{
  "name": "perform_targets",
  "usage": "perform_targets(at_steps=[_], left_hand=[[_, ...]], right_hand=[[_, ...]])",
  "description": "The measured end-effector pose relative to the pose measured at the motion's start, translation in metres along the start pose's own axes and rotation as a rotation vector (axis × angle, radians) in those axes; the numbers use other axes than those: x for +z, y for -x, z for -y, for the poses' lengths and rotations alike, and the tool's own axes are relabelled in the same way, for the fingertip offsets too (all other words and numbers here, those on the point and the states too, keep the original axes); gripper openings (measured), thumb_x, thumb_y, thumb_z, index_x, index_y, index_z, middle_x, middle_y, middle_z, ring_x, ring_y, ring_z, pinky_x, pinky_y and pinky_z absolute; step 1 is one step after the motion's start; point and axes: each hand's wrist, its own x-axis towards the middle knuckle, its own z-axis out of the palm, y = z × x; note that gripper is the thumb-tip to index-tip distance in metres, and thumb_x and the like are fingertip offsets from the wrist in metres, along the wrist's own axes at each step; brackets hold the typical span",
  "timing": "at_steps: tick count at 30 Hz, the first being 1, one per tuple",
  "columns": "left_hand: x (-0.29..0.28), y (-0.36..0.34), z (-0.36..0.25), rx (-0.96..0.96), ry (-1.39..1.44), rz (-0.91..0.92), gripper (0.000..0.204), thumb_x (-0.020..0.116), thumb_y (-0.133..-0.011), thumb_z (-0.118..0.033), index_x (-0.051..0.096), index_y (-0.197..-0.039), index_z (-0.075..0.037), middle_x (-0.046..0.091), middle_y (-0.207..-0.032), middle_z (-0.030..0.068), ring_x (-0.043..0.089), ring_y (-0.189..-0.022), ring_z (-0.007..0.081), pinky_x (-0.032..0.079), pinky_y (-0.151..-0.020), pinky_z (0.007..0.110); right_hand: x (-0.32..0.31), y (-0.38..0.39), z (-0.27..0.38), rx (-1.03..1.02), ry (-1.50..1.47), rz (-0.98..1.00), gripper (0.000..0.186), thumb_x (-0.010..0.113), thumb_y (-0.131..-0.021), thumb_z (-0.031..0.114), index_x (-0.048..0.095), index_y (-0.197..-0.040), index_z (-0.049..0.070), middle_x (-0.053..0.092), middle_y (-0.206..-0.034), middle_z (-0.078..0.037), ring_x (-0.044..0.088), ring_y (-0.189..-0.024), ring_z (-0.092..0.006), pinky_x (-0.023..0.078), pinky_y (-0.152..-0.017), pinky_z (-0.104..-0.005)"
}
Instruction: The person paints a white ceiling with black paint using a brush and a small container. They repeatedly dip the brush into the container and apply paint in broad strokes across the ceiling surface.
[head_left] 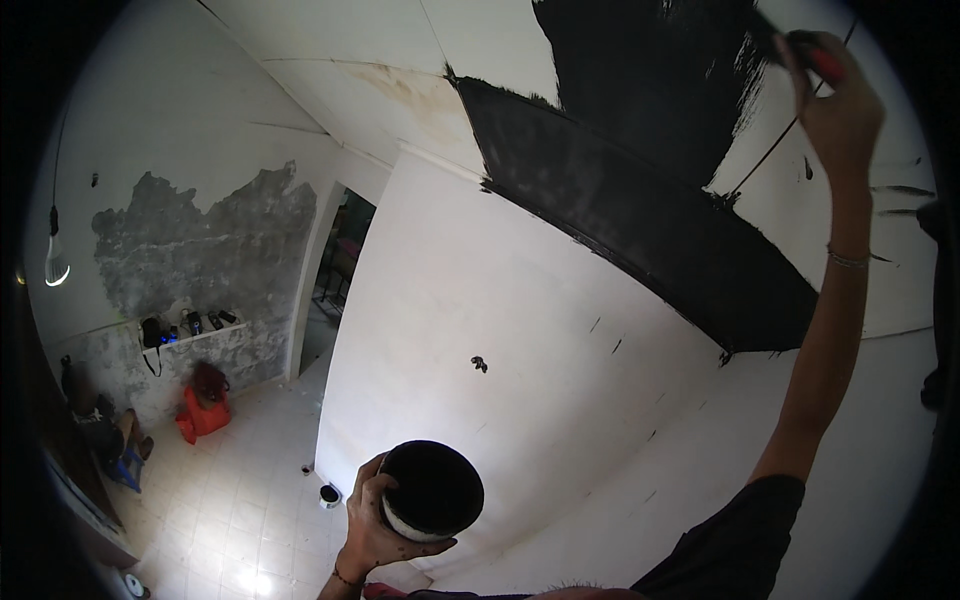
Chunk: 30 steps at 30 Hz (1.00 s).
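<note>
Far left, hanging bulb [56,250], then red bag [204,415] on tiled floor [250,450]; a wide splash might reach the bag. Small pot [333,503] stands on the floor at the wall's foot; a careless step could tip it. Left hand [372,522] is wrapped round the paint pot [402,524], low centre, dark inside, fill level unclear. One-handed hold looks like the main risk: slick fingers or a tilt while looking up could dump paint. White wall [420,280] has black spots [479,364]; drips from above could add more. Black patch [640,110], upper right, has ragged edges; an overloaded brush could run there. Right hand [845,115], top right, is clamped on a paintbrush [828,66], red on its handle, bristles blurred. Full overhead reach could cost balance or smear the pale surface. Bristle contact: can't tell.
</note>
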Motion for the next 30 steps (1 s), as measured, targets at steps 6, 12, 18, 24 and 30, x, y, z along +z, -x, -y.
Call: perform_targets(at_steps=[6,12,18,24,30], left_hand=[[-0.002,0.001,-0.003,-0.058,0.033,0.004,0.107,0.105,-0.045,-0.042,0.041,-0.127,-0.016,0.051,-0.138,0.0239,0.058,-0.126,0.0425,0.055,-0.101,0.052],[-0.004,-0.002,-0.003,-0.038,0.017,-0.023,0.107,0.104,-0.046,-0.044,0.042,-0.127,-0.014,0.052,-0.136,0.0258,0.061,-0.123,0.0441,0.057,-0.097,0.052],[-0.006,-0.002,0.001,-0.011,-0.061,-0.032,0.106,0.104,-0.047,-0.047,0.042,-0.126,-0.011,0.051,-0.134,0.0284,0.063,-0.120,0.0459,0.060,-0.094,0.052],[-0.005,0.000,0.002,-0.012,-0.076,-0.060,0.104,0.103,-0.048,-0.048,0.044,-0.124,-0.010,0.051,-0.134,0.0282,0.063,-0.120,0.0458,0.060,-0.094,0.052],[-0.003,0.000,0.005,-0.065,-0.041,-0.039,0.106,0.103,-0.046,-0.048,0.044,-0.124,-0.008,0.052,-0.133,0.0275,0.062,-0.120,0.0452,0.059,-0.095,0.053]], right_hand=[[0.047,0.044,0.021,0.050,-0.211,0.199,0.034,0.082,-0.090,0.028,0.071,-0.107,0.002,0.076,-0.094,-0.012,0.076,-0.086,-0.0250,0.060,-0.079,-0.0358],[0.067,0.038,0.000,0.063,-0.202,0.158,0.041,0.085,-0.085,0.029,0.071,-0.111,0.001,0.075,-0.096,-0.016,0.074,-0.084,-0.0319,0.059,-0.078,-0.0397],[-0.011,-0.021,-0.035,0.043,0.105,0.018,0.027,0.078,-0.094,0.031,0.076,-0.113,0.012,0.080,-0.101,-0.005,0.077,-0.091,-0.0164,0.060,-0.080,-0.0282],[0.055,0.035,0.024,0.056,-0.234,0.194,0.037,0.084,-0.087,0.026,0.070,-0.110,0.001,0.074,-0.094,-0.018,0.073,-0.084,-0.0342,0.058,-0.079,-0.0416],[0.044,-0.001,-0.028,0.161,-0.093,0.174,0.044,0.080,-0.092,0.035,0.070,-0.117,0.000,0.076,-0.093,-0.015,0.075,-0.089,-0.0267,0.060,-0.080,-0.0375]])
